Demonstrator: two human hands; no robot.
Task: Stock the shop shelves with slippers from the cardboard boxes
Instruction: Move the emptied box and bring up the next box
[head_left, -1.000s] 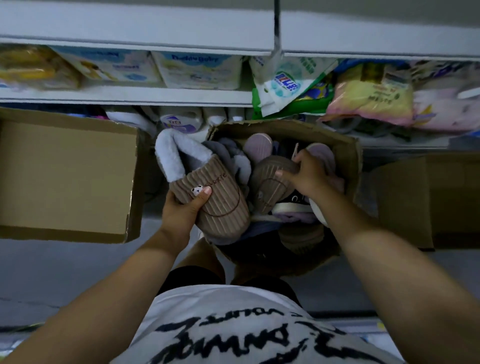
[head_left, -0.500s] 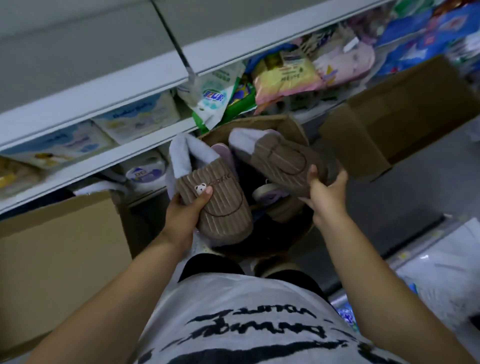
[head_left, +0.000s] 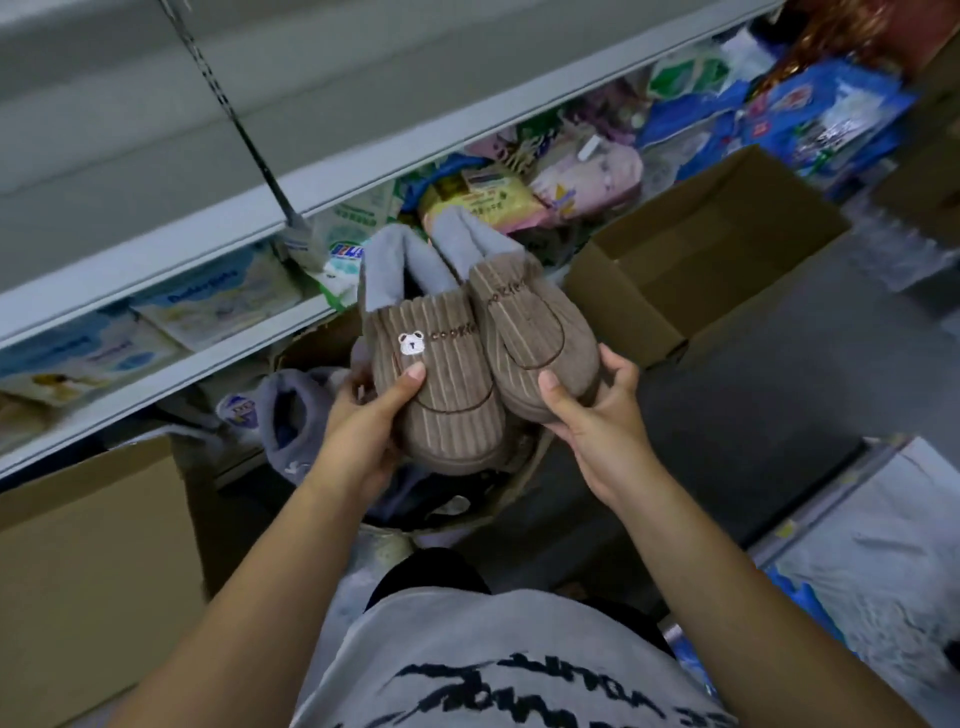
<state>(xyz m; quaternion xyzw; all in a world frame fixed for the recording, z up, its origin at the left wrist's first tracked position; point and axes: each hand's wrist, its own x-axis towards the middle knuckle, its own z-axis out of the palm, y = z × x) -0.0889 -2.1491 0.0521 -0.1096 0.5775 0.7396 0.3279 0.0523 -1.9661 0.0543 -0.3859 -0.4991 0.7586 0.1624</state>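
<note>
We lift a matched pair of brown corduroy slippers above the open cardboard box (head_left: 317, 345).

The left slipper (head_left: 436, 395), ribbed and round-toed, bears a stitched white bear's head and a grey fleece collar. Our left hand (head_left: 363, 431) grips it, thumb on the toe, fingers curled beneath. Our right hand (head_left: 597, 431) clasps the right slipper (head_left: 530, 332) likewise. The two touch side by side, near the white metal shelf (head_left: 156, 254). A soft grey slipper (head_left: 296, 415) lies in the box below.
</note>
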